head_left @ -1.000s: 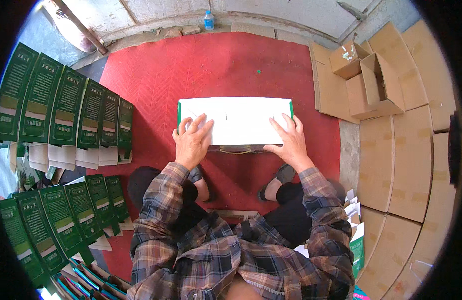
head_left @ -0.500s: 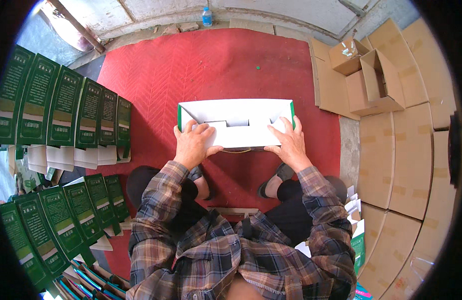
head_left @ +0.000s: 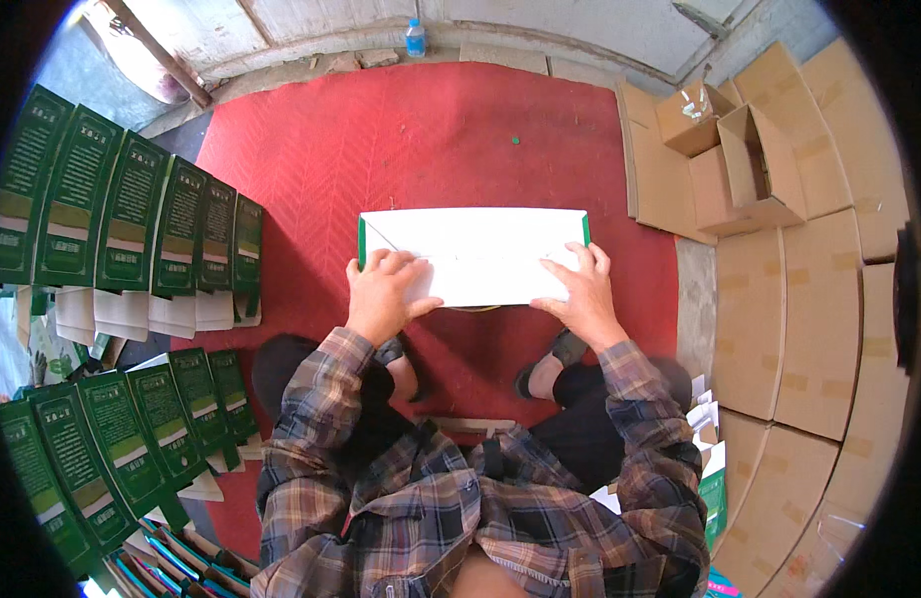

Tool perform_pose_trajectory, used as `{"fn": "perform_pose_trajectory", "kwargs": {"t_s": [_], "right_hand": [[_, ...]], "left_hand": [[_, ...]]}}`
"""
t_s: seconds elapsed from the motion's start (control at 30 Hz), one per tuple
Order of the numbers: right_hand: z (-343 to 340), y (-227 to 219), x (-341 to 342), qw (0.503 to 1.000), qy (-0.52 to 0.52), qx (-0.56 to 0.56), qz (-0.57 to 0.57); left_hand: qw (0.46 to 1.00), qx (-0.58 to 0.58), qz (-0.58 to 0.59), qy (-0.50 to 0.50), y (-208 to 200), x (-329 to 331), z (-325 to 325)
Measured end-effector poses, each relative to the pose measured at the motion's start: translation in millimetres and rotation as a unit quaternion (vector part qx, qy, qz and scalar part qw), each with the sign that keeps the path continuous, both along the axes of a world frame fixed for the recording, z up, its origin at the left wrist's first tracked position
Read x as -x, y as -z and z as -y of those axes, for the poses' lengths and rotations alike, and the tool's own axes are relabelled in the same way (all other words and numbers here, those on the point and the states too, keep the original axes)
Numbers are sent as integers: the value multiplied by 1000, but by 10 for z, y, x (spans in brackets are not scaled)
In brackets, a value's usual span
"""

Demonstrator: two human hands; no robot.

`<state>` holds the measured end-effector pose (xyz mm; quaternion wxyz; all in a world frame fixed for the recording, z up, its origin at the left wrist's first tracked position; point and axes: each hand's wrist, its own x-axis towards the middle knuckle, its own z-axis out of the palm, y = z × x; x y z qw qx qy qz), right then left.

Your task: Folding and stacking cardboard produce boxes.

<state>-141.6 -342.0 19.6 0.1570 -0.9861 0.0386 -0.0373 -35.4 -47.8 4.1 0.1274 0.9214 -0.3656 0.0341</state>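
Observation:
A white-faced carton [head_left: 485, 239] with green side edges is in front of me, above the red mat. Its two long white flaps meet along a seam across the middle. My left hand [head_left: 383, 294] grips the carton's left end, fingers on the near flap and thumb by the near edge. At the right end my right hand [head_left: 585, 297] holds it the same way, fingertips bent over the flap. The undersides of both hands and the carton's inside are hidden.
Rows of green printed cartons [head_left: 132, 214] stand at my left, more green cartons [head_left: 132, 439] nearer. Stacked brown cardboard boxes [head_left: 824, 309] line the right, with an opened box [head_left: 755, 184] on top. A blue bottle [head_left: 415, 42] stands at the far edge of the red mat [head_left: 381, 130].
The carton's flaps have come together, and the gaps between them have closed. Both hands stay at its ends, and the carton is slightly nearer to me.

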Motion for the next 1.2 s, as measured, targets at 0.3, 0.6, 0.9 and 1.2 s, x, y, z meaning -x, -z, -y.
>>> {"fn": "perform_pose_trajectory", "kwargs": {"t_s": [0.3,0.6,0.9,1.2], "right_hand": [[712,557,-16,805,318,-484,-130],[744,650,89,761,265,-578,-130],[833,245,58,730,247,-637,-8],[890,843,256,683,225,-687,-111]], "left_hand": [[676,484,-427,-355,752,-428,-547],[557,474,-607,-311,652,-430,-505],[580,613,-470,-256,180,-415,-394],[730,391,-504,-245,927,-352,-596]]}}
